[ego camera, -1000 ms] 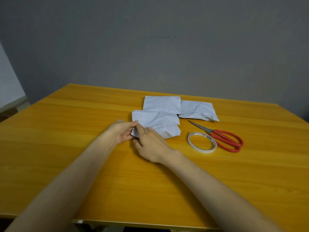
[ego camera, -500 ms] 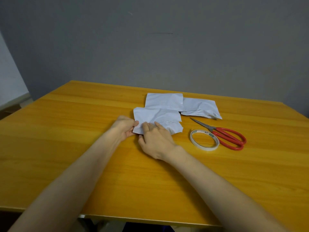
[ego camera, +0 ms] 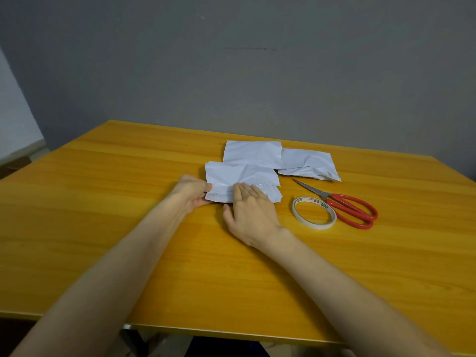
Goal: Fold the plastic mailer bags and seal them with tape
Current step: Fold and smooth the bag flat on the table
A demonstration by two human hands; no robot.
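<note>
Three white plastic mailer bags lie on the wooden table. The nearest bag is partly folded. My left hand pinches its left edge between thumb and fingers. My right hand lies flat on the bag's near fold, fingers straight and pressing it down. A second bag lies just behind it, and a third bag lies to the right, crumpled. A roll of white tape sits to the right of my right hand.
Red-handled scissors lie beside the tape roll, blades pointing towards the bags. A grey wall stands behind the table. The table's near edge runs below my forearms.
My right hand has slid rightwards along the near fold and flattened on it. My left hand keeps its pinch on the bag's left edge. The camera has tilted slightly.
</note>
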